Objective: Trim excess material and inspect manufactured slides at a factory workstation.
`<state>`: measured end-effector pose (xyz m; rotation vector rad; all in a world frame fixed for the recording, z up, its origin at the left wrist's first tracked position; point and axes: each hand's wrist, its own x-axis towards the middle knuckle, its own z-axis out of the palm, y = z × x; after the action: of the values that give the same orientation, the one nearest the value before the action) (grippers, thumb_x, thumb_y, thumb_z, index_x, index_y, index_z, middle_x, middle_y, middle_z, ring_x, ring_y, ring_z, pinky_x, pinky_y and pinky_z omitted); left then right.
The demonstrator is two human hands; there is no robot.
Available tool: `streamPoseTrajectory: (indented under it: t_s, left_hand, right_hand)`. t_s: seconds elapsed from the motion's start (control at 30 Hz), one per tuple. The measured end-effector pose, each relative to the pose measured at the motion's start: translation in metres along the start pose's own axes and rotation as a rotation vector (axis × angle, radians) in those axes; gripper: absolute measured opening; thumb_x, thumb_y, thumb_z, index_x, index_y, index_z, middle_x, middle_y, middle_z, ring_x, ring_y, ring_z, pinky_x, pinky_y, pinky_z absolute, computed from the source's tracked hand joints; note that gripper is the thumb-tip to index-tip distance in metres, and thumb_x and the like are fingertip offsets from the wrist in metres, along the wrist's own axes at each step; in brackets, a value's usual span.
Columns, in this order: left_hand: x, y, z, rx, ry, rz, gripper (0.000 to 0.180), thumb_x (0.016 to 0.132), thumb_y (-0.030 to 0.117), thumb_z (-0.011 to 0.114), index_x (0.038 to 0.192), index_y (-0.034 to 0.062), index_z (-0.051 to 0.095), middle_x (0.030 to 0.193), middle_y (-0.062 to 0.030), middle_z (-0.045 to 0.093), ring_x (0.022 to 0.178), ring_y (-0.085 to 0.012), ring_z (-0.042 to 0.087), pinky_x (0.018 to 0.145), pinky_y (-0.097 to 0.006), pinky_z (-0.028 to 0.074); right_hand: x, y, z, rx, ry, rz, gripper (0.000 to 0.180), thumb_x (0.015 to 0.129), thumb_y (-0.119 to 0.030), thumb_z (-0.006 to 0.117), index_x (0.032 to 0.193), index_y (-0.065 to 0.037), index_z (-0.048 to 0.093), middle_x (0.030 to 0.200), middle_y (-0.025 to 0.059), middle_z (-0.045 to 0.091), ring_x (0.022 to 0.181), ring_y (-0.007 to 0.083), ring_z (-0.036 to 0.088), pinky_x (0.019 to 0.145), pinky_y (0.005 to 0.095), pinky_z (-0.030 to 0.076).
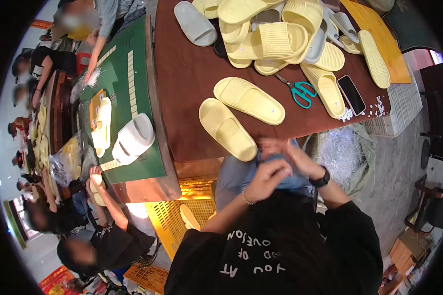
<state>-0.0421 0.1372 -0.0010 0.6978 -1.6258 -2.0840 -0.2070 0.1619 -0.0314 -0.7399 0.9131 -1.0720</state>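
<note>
My left hand (269, 179), with a bead bracelet at the wrist, is over my lap at the table's front edge, its fingers curled in; whatever they may hold is hidden. Just beyond it, my right hand (283, 148), below a black watch, is smeared by motion, so its fingers are unclear. Nearest to both hands lies a pale yellow slipper (227, 129), its toe over the table edge. A second yellow slipper (249, 101) rests beside it, farther back. Teal-handled scissors (301, 93) lie to the right, close to another yellow slipper (326, 91).
Yellow and grey slippers pile up at the back of the brown-covered table (182, 98). A phone (352, 95) and small white bits are at its right edge. A sack of clear plastic strands (342, 155) stands right of my lap. Co-workers sit around a green mat (147, 103) at left.
</note>
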Motion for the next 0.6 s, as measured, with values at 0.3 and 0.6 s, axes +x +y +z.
streamPoseTrajectory:
  t_s: [0.3, 0.6]
  left_hand:
    - [0.011, -0.009, -0.038, 0.356, 0.511, 0.149, 0.030, 0.086, 0.006, 0.061, 0.115, 0.0011, 0.058, 0.114, -0.0147, 0.058, 0.115, -0.0289, 0.051, 0.100, -0.037, 0.039]
    - [-0.011, -0.059, -0.045, 0.907, 0.403, 0.149, 0.026, 0.082, 0.016, 0.066, 0.107, 0.0085, 0.066, 0.128, -0.0109, 0.056, 0.133, -0.0399, 0.033, 0.109, -0.051, 0.027]
  right_hand:
    - [-0.147, 0.124, -0.199, -0.512, 1.066, 0.138, 0.028, 0.095, -0.030, 0.050, 0.087, -0.005, 0.061, 0.078, 0.0074, 0.061, 0.076, 0.0182, 0.059, 0.071, 0.0335, 0.046]
    - [-0.076, 0.099, -0.142, -1.238, 1.374, -0.438, 0.067, 0.083, -0.023, 0.070, 0.136, 0.002, 0.039, 0.136, 0.0203, 0.043, 0.128, 0.0377, 0.035, 0.109, 0.0447, 0.026]
